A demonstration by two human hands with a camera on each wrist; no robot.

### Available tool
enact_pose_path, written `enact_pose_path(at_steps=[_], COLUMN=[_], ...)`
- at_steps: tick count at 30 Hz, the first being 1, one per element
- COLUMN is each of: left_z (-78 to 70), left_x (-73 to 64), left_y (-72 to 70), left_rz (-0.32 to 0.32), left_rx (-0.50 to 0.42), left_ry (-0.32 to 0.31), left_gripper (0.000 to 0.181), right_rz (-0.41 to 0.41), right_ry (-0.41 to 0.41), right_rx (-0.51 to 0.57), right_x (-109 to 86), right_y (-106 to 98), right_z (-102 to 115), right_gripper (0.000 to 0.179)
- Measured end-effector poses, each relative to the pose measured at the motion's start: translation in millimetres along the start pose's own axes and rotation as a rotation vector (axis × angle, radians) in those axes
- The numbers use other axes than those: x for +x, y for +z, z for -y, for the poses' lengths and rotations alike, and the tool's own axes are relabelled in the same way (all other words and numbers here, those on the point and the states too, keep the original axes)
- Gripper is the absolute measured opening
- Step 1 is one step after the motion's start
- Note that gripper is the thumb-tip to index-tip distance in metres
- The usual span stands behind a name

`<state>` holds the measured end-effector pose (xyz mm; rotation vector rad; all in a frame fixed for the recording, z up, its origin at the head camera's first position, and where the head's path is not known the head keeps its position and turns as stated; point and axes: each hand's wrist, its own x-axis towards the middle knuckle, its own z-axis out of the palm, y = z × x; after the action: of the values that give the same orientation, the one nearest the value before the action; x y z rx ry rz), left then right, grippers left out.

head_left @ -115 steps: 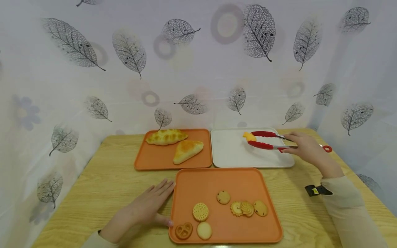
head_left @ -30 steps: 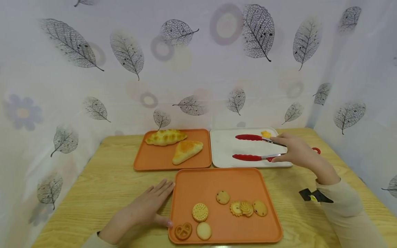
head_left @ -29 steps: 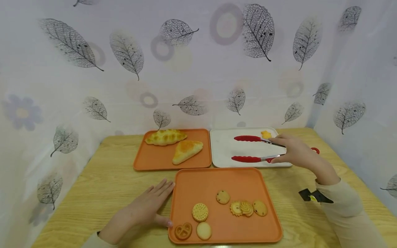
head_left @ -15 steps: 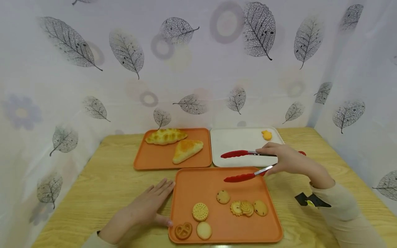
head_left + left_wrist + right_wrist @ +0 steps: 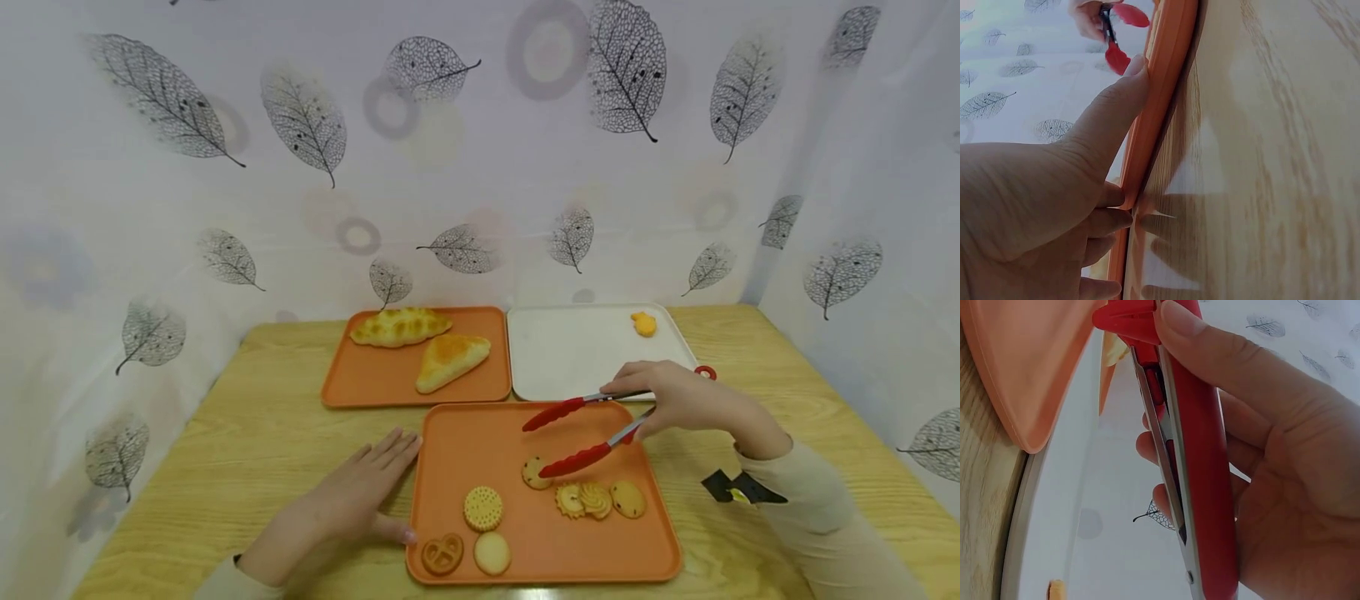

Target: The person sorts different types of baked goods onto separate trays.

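Red-tipped tongs, gripped in our right hand, gape above the near tray towards twelve o'clock; our straight-fingered left hand touches its nine-o'clock rim.

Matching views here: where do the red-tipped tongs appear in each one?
Head: red-tipped tongs, right of centre.
Left wrist: tongs, at the top, left of centre.
Right wrist: tongs, large, top to bottom near the middle.
Shared landmark: front orange tray, visible in all three.
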<state>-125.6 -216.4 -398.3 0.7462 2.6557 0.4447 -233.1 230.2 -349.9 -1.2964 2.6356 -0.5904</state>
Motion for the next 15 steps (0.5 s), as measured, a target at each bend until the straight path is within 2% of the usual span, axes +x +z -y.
enact_pose_path(at_steps=[7,15], left_z=[-1.7,-1.8], left_x=[-0.3,0.2], left_y=[-2.2,-2.1], left_rz=[0.003,0.007], left_rx=[-0.003,0.001], left_ry=[0.002,-0.003], left_gripper=[0.117,0.117], right_rz=[0.048,0.032], right_ry=[-0.023,-0.036], right_rx=[-0.005,-0.060], right_x=[2.7,5.5], right_y=[0.0,3.2], right_z=[9.0,9.4], right_gripper=[0.053,0.050])
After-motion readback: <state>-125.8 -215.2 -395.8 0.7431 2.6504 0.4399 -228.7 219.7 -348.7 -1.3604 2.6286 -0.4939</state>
